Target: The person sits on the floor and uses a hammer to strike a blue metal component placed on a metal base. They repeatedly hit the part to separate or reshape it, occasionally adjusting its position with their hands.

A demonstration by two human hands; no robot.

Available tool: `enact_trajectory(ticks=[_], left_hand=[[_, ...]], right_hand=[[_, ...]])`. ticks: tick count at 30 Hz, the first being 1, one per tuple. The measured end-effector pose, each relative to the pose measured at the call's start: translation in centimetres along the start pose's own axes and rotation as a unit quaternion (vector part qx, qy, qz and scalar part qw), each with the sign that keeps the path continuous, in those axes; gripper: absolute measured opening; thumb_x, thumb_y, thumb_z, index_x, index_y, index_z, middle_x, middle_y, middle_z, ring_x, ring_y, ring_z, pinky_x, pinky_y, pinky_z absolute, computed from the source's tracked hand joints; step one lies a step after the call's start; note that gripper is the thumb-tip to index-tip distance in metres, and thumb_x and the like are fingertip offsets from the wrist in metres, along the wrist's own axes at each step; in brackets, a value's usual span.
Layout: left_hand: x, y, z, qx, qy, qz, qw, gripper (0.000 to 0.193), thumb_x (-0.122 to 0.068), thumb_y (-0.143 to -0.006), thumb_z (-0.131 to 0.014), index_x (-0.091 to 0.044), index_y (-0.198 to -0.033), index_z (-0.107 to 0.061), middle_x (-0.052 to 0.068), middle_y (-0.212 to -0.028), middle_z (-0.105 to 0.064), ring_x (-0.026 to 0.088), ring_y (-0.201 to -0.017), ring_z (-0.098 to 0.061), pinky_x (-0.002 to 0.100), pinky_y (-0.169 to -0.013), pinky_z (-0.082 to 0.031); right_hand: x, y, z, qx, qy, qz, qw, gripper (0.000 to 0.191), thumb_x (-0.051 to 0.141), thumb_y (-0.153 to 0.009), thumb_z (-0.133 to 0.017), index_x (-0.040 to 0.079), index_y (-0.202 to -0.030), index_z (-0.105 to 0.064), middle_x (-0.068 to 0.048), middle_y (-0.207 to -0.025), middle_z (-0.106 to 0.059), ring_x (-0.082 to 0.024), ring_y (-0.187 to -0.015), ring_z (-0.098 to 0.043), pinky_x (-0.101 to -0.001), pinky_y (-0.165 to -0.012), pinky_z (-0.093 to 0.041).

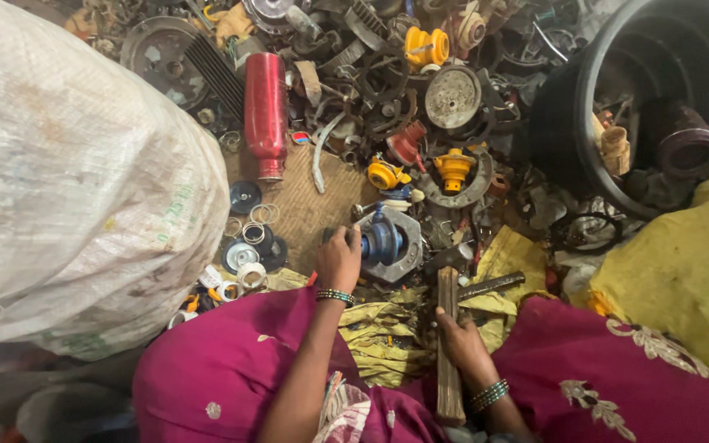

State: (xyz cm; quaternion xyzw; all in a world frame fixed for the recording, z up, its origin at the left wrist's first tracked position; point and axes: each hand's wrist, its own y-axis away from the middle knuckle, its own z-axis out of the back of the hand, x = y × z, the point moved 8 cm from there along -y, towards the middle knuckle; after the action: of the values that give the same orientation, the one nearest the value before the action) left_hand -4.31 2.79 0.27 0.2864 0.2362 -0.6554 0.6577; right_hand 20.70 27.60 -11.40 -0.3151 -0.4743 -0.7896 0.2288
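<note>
At the centre of the frame the left hand clasps a blue part, steadying it on a grey ring on the floor. The right hand grips the wooden handle of a hammer, whose dark head lies just right of the ring.

This looks like the hold-and-strike step of breaking scrap apart. A next move would call for lifting the hammer while the left hand's fingers stay clear.

The hammer's long axis runs up the frame, head at the upper end. The blue part's axis seems to point left to right, though I cannot be sure.

A red bottle stands at upper left, a black tub at upper right.
</note>
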Motion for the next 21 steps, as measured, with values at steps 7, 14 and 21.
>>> enact_trajectory(ticks=[7, 14, 21], left_hand=[[0.0, -0.3, 0.4, 0.133, 0.005, -0.028, 0.991, 0.043, -0.050, -0.094, -0.062, -0.011, -0.106, -0.073, 0.022, -0.091, -0.072, 0.045, -0.086, -0.070, 0.054, -0.072, -0.054], [-2.6, 0.4, 3.3, 0.116, -0.068, -0.185, 0.974, 0.047, -0.044, -0.085, -0.072, -0.016, -0.121, -0.065, 0.017, -0.097, -0.076, 0.039, -0.089, -0.072, 0.052, -0.072, -0.054], [-1.7, 0.7, 1.7, 0.236, -0.116, -0.097, 0.960, 0.053, -0.053, -0.097, -0.056, -0.018, -0.136, -0.047, 0.022, -0.099, -0.074, 0.045, -0.091, -0.071, 0.057, -0.075, -0.053]], right_hand=[[-1.1, -1.1, -2.8, 0.231, -0.250, 0.030, 0.940, 0.030, 0.029, -0.098, -0.056, 0.002, -0.108, -0.063, 0.001, -0.061, -0.043, -0.010, -0.048, -0.038, -0.0303, -0.041, -0.033], [-2.0, -0.6, -0.8, 0.051, -0.225, -0.056, 0.971, 0.031, 0.029, -0.100, -0.064, 0.004, -0.085, -0.052, 0.002, -0.061, -0.041, -0.009, -0.047, -0.035, -0.0310, -0.039, -0.029], [3.1, 2.8, -0.6, 0.046, -0.200, -0.053, 0.977, 0.034, 0.032, -0.096, -0.069, 0.003, -0.084, -0.057, 0.002, -0.062, -0.047, -0.008, -0.048, -0.038, -0.0279, -0.040, -0.029]])
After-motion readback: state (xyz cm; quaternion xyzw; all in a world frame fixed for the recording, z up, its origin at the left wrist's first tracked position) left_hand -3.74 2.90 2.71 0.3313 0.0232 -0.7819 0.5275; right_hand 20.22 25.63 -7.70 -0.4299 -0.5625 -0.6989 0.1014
